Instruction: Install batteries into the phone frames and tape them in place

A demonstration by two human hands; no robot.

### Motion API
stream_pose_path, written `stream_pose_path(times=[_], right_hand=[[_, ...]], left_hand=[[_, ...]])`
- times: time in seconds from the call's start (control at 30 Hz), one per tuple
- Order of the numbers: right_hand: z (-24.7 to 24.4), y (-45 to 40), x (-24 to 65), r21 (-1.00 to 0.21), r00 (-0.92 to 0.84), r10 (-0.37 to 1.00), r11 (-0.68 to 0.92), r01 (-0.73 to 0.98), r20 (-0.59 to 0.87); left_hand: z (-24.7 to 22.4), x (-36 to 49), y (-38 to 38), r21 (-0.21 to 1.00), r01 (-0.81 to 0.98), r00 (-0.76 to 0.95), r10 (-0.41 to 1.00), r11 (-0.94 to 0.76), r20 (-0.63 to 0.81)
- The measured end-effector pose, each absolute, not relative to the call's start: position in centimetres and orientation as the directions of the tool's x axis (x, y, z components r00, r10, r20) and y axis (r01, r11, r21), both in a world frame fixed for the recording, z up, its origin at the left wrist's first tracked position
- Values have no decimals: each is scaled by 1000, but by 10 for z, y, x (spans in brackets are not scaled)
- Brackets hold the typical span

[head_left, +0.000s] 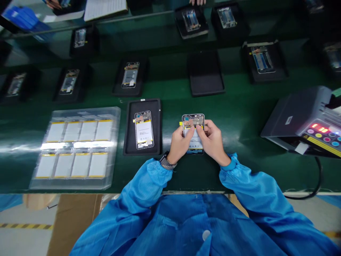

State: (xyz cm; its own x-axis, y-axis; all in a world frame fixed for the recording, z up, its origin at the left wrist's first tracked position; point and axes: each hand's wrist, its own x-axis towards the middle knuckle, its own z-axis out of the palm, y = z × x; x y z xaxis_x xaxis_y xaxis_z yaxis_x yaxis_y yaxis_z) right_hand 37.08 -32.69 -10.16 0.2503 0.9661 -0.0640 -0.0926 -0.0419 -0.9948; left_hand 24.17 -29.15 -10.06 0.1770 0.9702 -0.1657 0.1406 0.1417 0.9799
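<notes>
An opened phone [195, 142] with a white battery and bare circuit board lies in front of me on the green bench. My left hand [182, 142] grips its left edge, the thumb pressing near the top of the battery. On the opposite edge my right hand [212, 139] is closed too, its thumb resting beside the left one. A yellow tab sticks out at the phone's upper left. Left of my hands, a second opened phone [144, 131] with a battery lies in a black tray [128, 142]. The fingers under the phone are partly hidden.
A clear plastic tray [114, 142] of several white batteries sits at left. At right stands a dark machine [295, 113] with a red display and a cable. Beyond are a bare black tray [205, 73] and several trays with opened phones. Another person's hand [197, 1] shows at the top.
</notes>
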Motion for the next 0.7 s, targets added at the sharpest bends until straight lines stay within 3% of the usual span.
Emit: stream_pose_path(times=[0.43, 0.7], right_hand=[[-104, -329, 367, -1000, 288, 957, -19, -20, -24], [-109, -330, 369, -992, 310, 950, -2, 126, 37]], left_hand=[[-99, 247, -297, 987, 94, 79, 988, 127, -135], [-100, 247, -299, 991, 53, 96, 987, 122, -126]])
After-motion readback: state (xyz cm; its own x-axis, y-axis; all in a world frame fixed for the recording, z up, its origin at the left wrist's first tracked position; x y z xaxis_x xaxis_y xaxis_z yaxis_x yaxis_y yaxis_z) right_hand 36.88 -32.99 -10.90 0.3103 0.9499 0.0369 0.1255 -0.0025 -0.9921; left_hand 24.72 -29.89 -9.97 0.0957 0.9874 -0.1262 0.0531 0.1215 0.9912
